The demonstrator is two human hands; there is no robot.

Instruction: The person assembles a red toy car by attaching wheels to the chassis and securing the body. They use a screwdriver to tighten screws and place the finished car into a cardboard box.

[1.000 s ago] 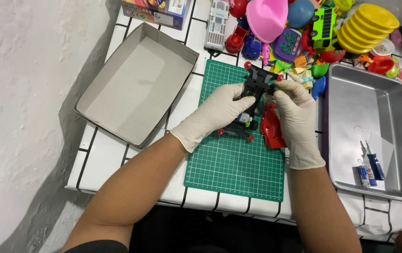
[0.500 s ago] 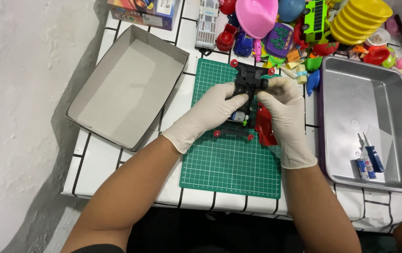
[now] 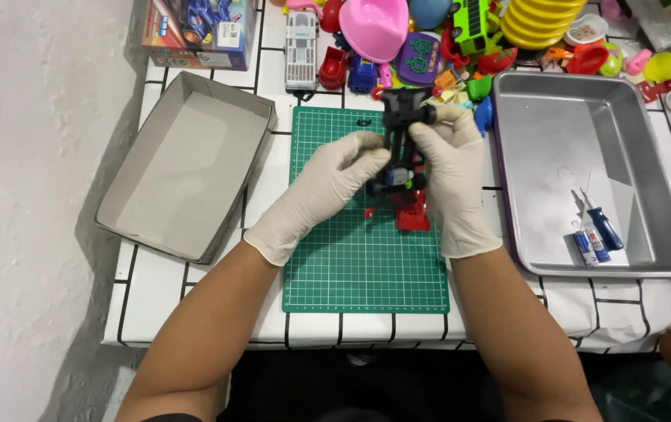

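White tiled counter carries a green cutting mat, with a grey cardboard tray well left of the fingers and a metal tray holding small tools to their right. Both gloved hands, left hand and right hand, close their fingers on a black toy car chassis, raised just above the mat. A red body shell lies directly below the fingers; the step in hand appears to be disassembly, and the next move likely calls for a steady two-hand grip.
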